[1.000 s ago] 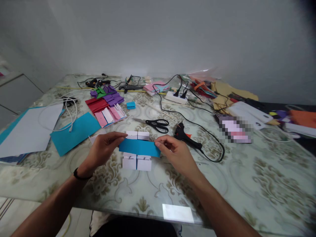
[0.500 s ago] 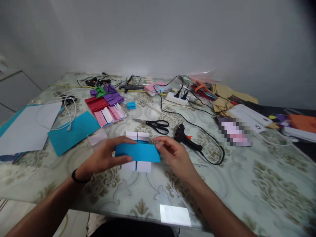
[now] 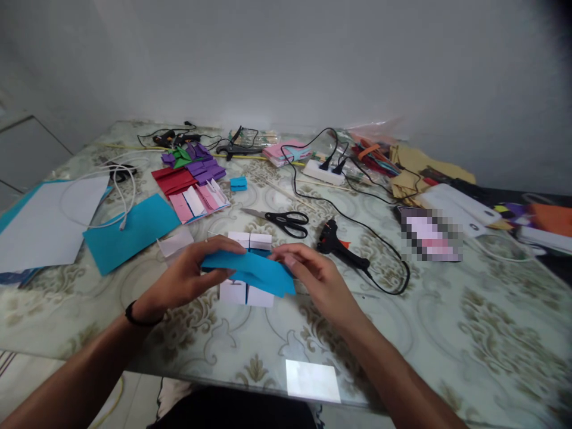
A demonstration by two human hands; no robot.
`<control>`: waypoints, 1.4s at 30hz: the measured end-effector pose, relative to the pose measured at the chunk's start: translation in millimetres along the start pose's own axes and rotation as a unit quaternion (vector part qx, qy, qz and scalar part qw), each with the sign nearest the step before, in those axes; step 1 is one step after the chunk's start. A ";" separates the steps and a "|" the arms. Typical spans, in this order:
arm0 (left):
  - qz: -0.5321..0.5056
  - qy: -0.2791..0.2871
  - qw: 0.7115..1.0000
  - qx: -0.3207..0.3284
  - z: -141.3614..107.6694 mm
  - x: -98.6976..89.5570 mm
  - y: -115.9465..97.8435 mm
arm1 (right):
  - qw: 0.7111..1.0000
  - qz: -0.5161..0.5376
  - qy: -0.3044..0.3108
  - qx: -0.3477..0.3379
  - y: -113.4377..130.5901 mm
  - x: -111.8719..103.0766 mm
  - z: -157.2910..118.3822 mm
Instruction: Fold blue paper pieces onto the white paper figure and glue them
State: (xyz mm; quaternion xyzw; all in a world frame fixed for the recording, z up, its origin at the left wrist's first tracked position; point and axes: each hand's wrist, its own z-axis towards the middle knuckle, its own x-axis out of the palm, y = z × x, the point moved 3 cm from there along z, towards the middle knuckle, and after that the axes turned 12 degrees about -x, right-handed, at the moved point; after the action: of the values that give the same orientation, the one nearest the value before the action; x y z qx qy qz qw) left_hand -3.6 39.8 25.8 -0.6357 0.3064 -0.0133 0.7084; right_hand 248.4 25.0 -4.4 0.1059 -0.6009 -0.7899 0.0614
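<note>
A folded strip of blue paper (image 3: 254,271) is held above the table between my two hands. My left hand (image 3: 190,271) pinches its left end, thumb below and fingers on top. At the right end, my right hand (image 3: 308,271) grips the edge between thumb and fingers. The strip bows and tilts, and its layers part at the lower right. Beneath it lie folded white paper pieces (image 3: 235,293) with blue edges, partly covered by the strip. Black-handled scissors (image 3: 286,223) rest just beyond, and a black glue gun (image 3: 342,247) lies right of my right hand.
Blue paper (image 3: 134,232) and white sheets (image 3: 58,220) lie at left with a white cable (image 3: 134,196). Folded pink (image 3: 199,202), red (image 3: 172,180) and purple papers (image 3: 208,170) sit behind. A power strip (image 3: 324,173) with black cords and a phone (image 3: 429,235) are at right.
The blue strip, flat and level before, is now bent and tilted, its right end lower and its layers spread apart. Both hands keep their hold on its ends.
</note>
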 end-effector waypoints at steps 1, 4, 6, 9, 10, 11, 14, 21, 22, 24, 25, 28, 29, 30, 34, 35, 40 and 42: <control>-0.003 -0.011 1.000 -0.011 0.3 -0.2 0.9 | 1.000 0.011 0.001 -0.010 0.8 0.4 -0.1; -0.011 -0.030 0.999 -0.035 1.1 0.9 4.1 | 0.998 0.044 0.027 -0.025 1.9 2.8 -2.3; -0.008 -0.028 0.998 -0.051 1.3 3.3 6.6 | 0.996 0.063 0.057 -0.024 2.6 5.0 -5.1; 0.014 -0.040 0.997 -0.060 0.3 5.6 8.2 | 0.993 0.088 0.077 -0.020 4.4 6.6 -8.5; 0.021 -0.047 0.997 -0.057 -0.2 5.7 7.9 | 0.993 0.083 0.077 -0.017 4.6 6.5 -9.1; 0.025 -0.053 0.997 -0.051 -0.7 5.3 7.3 | 0.995 0.067 0.072 -0.012 4.2 6.2 -9.3; 0.016 -0.038 0.999 -0.025 -1.5 2.7 4.6 | 0.999 -0.028 0.040 0.023 -0.4 4.3 -9.6; 0.019 -0.008 0.999 -0.047 -5.7 -3.5 4.1 | 0.997 -0.019 0.055 0.053 -2.1 9.8 -10.7; 0.026 0.001 0.998 -0.049 -6.8 -2.1 3.3 | 0.996 -0.018 0.066 0.055 -0.8 10.5 -10.5; 0.042 0.032 0.997 -0.055 -8.3 2.4 1.2 | 0.995 -0.031 0.082 0.054 1.7 10.5 -9.6; 0.047 0.045 0.996 -0.053 -8.6 4.6 0.1 | 0.994 -0.040 0.083 0.051 2.5 9.6 -9.2; 0.045 0.076 0.996 -0.033 -8.3 9.1 -2.8 | 0.995 -0.055 0.077 0.043 2.9 5.1 -8.6; 0.041 0.082 0.996 -0.025 -8.1 9.7 -3.1 | 0.994 -0.056 0.079 0.041 2.7 3.8 -8.5; 0.038 0.087 0.995 -0.019 -7.8 10.0 -3.0 | 0.994 -0.054 0.083 0.038 2.6 2.8 -8.5; 0.038 0.095 0.995 0.000 -8.3 10.1 -1.6 | 0.997 -0.010 0.067 0.037 1.2 1.2 -7.8; 0.042 0.091 0.995 0.002 -8.5 10.0 -1.2 | 0.998 0.004 0.053 0.040 0.6 1.2 -7.6; 0.025 0.083 0.996 0.017 -5.7 10.7 -1.0 | 1.000 0.014 0.008 0.016 -1.0 1.9 -6.6; -0.007 0.103 0.993 0.053 -3.6 11.4 -3.0 | 1.000 0.006 0.013 -0.016 -0.2 1.0 -5.6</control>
State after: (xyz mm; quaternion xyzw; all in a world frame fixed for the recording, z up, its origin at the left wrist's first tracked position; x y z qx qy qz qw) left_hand 5.1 31.4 23.8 -0.5942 0.3722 -0.0997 0.7060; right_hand 248.9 19.6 -6.2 0.1113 -0.5884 -0.7974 0.0753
